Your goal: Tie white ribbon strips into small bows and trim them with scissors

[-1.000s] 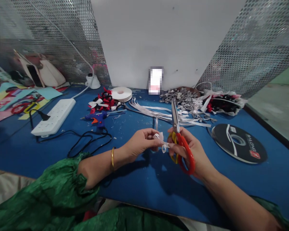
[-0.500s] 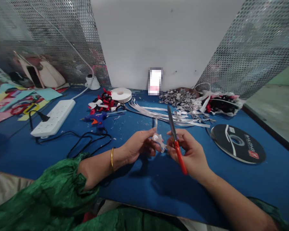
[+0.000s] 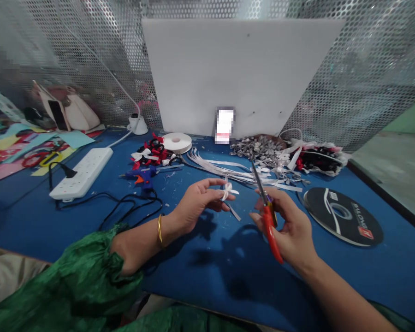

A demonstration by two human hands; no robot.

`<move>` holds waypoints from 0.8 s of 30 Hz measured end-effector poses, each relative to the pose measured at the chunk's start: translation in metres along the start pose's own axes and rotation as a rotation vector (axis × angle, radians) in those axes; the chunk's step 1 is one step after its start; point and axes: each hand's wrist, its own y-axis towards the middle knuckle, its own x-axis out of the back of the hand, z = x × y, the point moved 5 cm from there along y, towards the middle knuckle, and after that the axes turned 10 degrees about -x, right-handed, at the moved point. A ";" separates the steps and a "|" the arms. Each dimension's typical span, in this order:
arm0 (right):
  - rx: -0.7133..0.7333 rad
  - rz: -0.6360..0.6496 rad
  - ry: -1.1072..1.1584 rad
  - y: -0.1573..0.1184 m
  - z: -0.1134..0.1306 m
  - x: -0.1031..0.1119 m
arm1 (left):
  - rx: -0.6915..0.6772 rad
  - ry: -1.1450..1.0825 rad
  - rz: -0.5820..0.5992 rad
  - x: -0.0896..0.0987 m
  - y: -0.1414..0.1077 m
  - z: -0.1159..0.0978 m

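Between the thumb and fingers of my left hand [image 3: 202, 203] is a small white ribbon bow [image 3: 228, 190]. A thin grey strip [image 3: 234, 212] hangs just below those fingertips. My right hand [image 3: 290, 228] holds red-handled scissors [image 3: 270, 226], their blades pointing up and away from me. The two hands are apart, with blue tabletop between them. Beyond them lie long white ribbon strips [image 3: 221, 169] and a heap of grey-and-white bows [image 3: 259, 147].
To the left are a blue glue gun [image 3: 142, 177], a white power strip [image 3: 83, 174] with a black cord, red and white bows [image 3: 152, 152] and a white ribbon roll [image 3: 177, 143]. A black spool [image 3: 344, 216] lies right; a phone [image 3: 224, 125] leans against the white board [image 3: 242, 69].
My right hand has drawn back to the right with the scissors, away from the bow. My left hand has turned and lifted the bow slightly. The view has tilted up a little.
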 end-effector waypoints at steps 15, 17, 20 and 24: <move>0.185 0.083 -0.529 0.003 0.003 -0.008 | -0.150 0.007 -0.139 0.008 0.002 -0.013; 0.223 0.074 -0.586 0.003 0.006 -0.008 | -0.143 -0.019 -0.163 0.009 0.003 -0.013; 0.247 0.056 -0.660 0.003 0.007 -0.008 | -0.141 -0.050 -0.162 0.009 0.003 -0.013; 0.240 0.037 -0.740 0.003 0.003 -0.009 | -0.132 -0.082 -0.162 0.009 0.001 -0.013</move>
